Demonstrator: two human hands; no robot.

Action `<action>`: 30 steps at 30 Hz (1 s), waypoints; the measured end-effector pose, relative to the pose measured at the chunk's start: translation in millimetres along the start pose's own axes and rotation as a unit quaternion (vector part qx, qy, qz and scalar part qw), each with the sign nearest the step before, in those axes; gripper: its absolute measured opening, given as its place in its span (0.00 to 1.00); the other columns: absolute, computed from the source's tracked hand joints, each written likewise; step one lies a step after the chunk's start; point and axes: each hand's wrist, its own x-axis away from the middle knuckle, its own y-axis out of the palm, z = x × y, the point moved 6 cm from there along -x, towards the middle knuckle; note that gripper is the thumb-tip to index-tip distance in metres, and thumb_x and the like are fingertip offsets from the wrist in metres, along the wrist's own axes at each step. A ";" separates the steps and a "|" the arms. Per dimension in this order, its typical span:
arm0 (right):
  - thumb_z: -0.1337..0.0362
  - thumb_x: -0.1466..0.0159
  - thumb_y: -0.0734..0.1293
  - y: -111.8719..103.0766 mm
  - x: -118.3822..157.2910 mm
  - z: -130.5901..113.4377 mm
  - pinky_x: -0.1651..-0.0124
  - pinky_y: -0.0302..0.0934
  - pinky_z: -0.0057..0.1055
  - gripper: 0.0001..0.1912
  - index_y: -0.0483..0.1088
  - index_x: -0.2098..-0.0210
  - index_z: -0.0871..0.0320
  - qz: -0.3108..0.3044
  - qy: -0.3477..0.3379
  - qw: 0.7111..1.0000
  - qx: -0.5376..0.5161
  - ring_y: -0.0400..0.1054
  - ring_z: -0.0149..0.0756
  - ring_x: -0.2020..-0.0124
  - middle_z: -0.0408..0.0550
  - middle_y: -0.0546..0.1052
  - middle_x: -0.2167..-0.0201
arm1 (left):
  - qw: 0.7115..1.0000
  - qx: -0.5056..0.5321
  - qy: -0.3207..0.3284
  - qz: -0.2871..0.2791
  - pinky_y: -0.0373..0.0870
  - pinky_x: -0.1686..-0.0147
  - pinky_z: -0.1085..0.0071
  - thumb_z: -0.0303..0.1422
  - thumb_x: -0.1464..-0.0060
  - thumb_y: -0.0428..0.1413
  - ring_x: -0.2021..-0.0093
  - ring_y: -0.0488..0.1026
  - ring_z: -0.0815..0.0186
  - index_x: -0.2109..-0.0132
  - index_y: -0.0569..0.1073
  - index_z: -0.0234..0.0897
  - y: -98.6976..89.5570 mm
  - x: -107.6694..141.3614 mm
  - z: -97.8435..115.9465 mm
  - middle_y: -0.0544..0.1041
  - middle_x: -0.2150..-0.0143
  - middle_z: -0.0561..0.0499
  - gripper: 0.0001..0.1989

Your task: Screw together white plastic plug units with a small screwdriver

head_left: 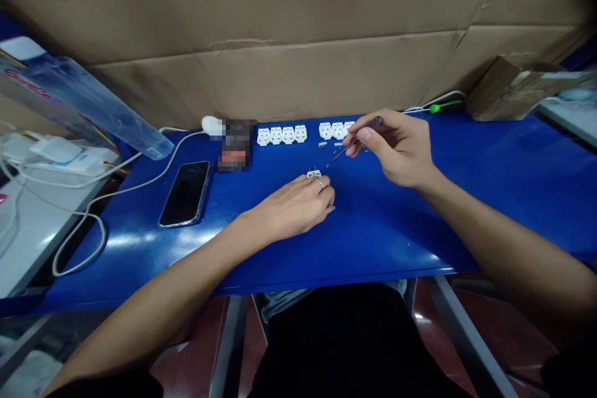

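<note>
Gripping a small screwdriver (370, 124) between thumb and fingertips, the right hand (394, 149) is held just above a blue work table (373, 249), with the thin shaft directed down and to the left. The fingers of the right hand are curled and pressed together about the dark red handle. The shaft tip is positioned near, but is not seen touching, a small white socket module (314, 173) located directly ahead of the left hand (291, 208). The left hand is laid palm down on the table, with its fingers close together, and a ring (319, 183) is worn on one finger. The module is met by the fingertips, but whether it is pinched cannot be told, as the underside of the hand is hidden. Beyond both hands, a row of white socket modules (282, 134) and a second row (332, 130) are set out. Small metal parts (322, 144) lie just below the second row, near the right-hand grip. A smartphone (185, 193) lies to the left of the left hand, with a white cable (140, 180) beyond it.
</note>
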 end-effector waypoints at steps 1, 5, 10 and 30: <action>0.41 0.25 0.78 -0.2 -0.1 0.3 0.62 0.86 0.36 0.18 0.87 0.56 0.49 0.000 0.000 1.000 -0.001 0.85 0.36 0.68 0.45 0.90 0.64 | 1.000 -0.009 0.011 -0.005 0.77 0.48 0.58 0.31 0.19 0.57 0.52 0.83 0.55 0.50 0.82 0.32 -0.7 1.0 0.5 0.84 0.48 0.39 0.10; 0.42 0.25 0.79 0.4 0.1 1.3 0.62 0.85 0.35 0.17 0.87 0.56 0.49 -0.001 0.000 1.000 -0.005 0.85 0.36 0.68 0.45 0.90 0.64 | 0.998 -0.041 0.043 -0.026 0.78 0.50 0.59 0.31 0.20 0.58 0.55 0.83 0.56 0.52 0.82 0.33 -2.4 3.4 3.0 0.85 0.48 0.39 0.10; 0.45 0.24 0.79 6.3 2.7 -0.3 0.63 0.85 0.33 0.16 0.87 0.56 0.51 -0.012 0.000 1.000 -0.026 0.86 0.35 0.69 0.45 0.90 0.65 | 0.994 -0.089 0.056 -0.033 0.79 0.48 0.57 0.29 0.27 0.61 0.56 0.84 0.53 0.54 0.83 0.33 -5.7 2.2 7.2 0.86 0.54 0.39 0.07; 0.44 0.25 0.79 7.3 3.4 0.4 0.63 0.85 0.32 0.17 0.86 0.57 0.50 -0.026 0.002 0.999 -0.031 0.86 0.34 0.69 0.44 0.90 0.65 | 0.989 0.137 -0.038 -0.052 0.68 0.64 0.63 0.30 0.31 0.65 0.66 0.81 0.61 0.58 0.82 0.41 -19.4 9.9 -33.4 0.85 0.64 0.51 0.04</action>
